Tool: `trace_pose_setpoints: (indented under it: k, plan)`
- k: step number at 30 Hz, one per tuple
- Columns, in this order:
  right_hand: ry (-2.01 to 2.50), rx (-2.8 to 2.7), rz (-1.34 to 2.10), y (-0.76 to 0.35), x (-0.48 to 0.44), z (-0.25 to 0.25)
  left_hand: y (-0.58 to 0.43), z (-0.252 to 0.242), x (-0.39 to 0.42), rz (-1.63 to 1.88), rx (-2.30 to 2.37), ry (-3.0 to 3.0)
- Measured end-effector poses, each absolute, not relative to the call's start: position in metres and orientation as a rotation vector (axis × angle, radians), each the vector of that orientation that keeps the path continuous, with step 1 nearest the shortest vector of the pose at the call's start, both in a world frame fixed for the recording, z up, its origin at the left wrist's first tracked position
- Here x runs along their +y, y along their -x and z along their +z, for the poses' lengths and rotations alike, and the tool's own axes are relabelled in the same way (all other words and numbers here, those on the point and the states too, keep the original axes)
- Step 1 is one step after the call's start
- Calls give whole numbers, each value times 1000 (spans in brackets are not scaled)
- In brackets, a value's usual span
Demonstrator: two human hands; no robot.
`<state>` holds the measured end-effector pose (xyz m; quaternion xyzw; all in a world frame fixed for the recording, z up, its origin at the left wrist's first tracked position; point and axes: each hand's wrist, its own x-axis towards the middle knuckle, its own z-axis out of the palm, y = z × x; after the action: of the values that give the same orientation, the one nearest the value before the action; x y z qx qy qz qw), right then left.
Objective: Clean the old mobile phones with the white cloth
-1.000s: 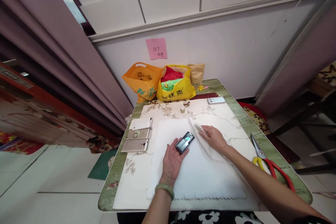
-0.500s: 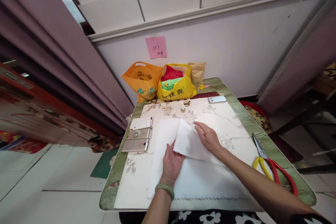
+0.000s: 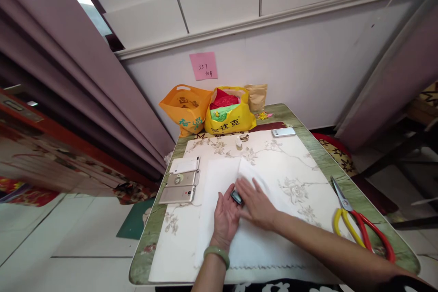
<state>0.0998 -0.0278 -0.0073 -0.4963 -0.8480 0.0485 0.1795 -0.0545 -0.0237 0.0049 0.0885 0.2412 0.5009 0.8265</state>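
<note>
Dark phone (image 3: pixel 237 197) on the upturned left hand (image 3: pixel 226 218), over the white cloth (image 3: pixel 251 251) at mid-bench (image 3: pixel 143 255).
The left hand is loosely spread; the right hand (image 3: pixel 256 203), fingers outstretched, hides part of the dark phone beside a raised fold of cloth. From there the near edge runs along 6 o'clock, and a broad stretch of floral mat (image 3: pixel 296 169) opens at 2. Scissors (image 3: pixel 345 204) lie between 3 and 4; three phones (image 3: pixel 186 177) line 9 to 10; a small bottle (image 3: pixel 239 144) stands at 12, the yellow bag (image 3: pixel 236 122) blocking beyond.
</note>
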Motion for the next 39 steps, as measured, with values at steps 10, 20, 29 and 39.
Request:
trace_pose_setpoints:
  k: [10, 20, 29, 39]
  plan:
    - [1235, -2491, 130, -103, -33, -13, 54, 8, -24, 1074, 518, -195]
    - [1084, -2543, 381, -95, -42, -1, 55, 3, -24, 1093, 553, -142]
    - [1464, -2030, 303, -124, -11, 21, 52, 14, -24, 1063, 470, -245]
    - [1217, -2433, 37, -80, -47, -17, 55, 7, -29, 1057, 752, -62]
